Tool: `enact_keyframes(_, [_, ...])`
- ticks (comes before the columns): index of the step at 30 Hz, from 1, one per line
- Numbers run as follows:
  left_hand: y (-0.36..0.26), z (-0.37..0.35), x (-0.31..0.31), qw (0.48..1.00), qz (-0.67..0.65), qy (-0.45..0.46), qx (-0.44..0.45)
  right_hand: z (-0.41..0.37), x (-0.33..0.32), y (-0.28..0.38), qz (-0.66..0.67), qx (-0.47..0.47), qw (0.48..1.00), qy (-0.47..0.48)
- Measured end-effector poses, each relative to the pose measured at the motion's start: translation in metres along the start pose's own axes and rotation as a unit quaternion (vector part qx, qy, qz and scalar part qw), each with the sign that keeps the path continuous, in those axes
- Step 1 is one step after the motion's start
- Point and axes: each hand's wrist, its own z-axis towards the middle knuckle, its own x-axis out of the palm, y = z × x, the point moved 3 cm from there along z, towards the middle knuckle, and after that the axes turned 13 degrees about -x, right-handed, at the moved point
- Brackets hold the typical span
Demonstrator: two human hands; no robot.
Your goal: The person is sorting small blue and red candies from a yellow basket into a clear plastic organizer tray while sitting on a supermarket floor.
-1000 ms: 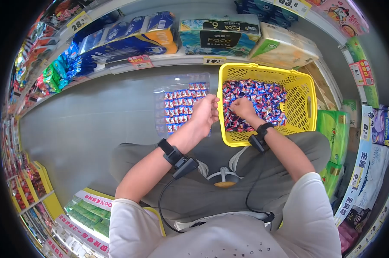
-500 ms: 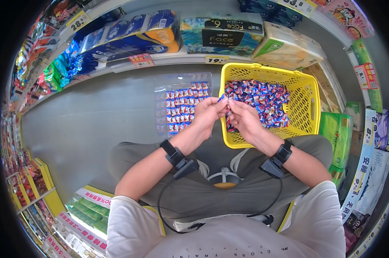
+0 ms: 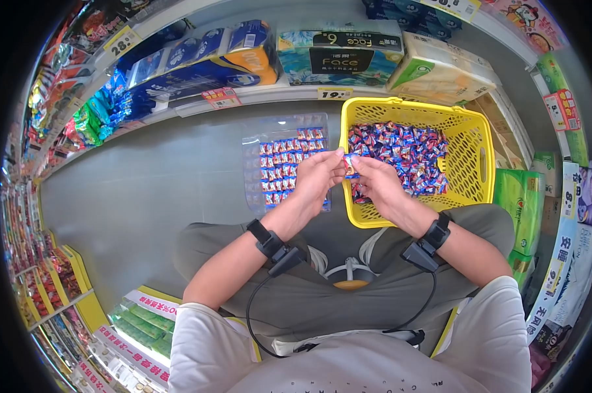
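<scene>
A small wrapped candy (image 3: 349, 166), red, blue and white, is pinched between my two hands over the left rim of the yellow basket (image 3: 488, 164). My left hand (image 3: 317, 175) grips its left end with thumb and finger. From the other side my right hand (image 3: 378, 183) holds the right end. Many loose wrapped candies (image 3: 407, 154) fill the left part of the basket. Left of it, a clear plastic tray (image 3: 252, 131) lies on the floor with candies (image 3: 279, 160) set in neat rows, its lower right corner partly hidden by my left hand.
Shelves with tissue packs (image 3: 338, 56) and a blue-and-orange pack (image 3: 211, 59) curve along the front. Green tissue packs (image 3: 517, 203) stand at the right, beside the basket. A grey floor (image 3: 145, 177) stretches to the left, and a green-pack display (image 3: 142, 321) sits at lower left.
The candy between my fingers has turned so its printed face shows more. My hands stay close together at the basket rim, and the whole view has shifted slightly.
</scene>
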Motion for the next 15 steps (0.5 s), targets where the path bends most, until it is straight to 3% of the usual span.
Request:
enact_keyframes(7, [0.021, -0.005, 0.006, 0.998, 0.045, 0.003, -0.032, 0.001, -0.007, -0.007, -0.039, -0.051, 0.993, -0.095])
enact_keyframes(15, [0.027, 0.004, 0.002, 0.999, -0.008, -0.038, 0.026, 0.002, -0.004, -0.006, -0.003, -0.021, 0.995, -0.098])
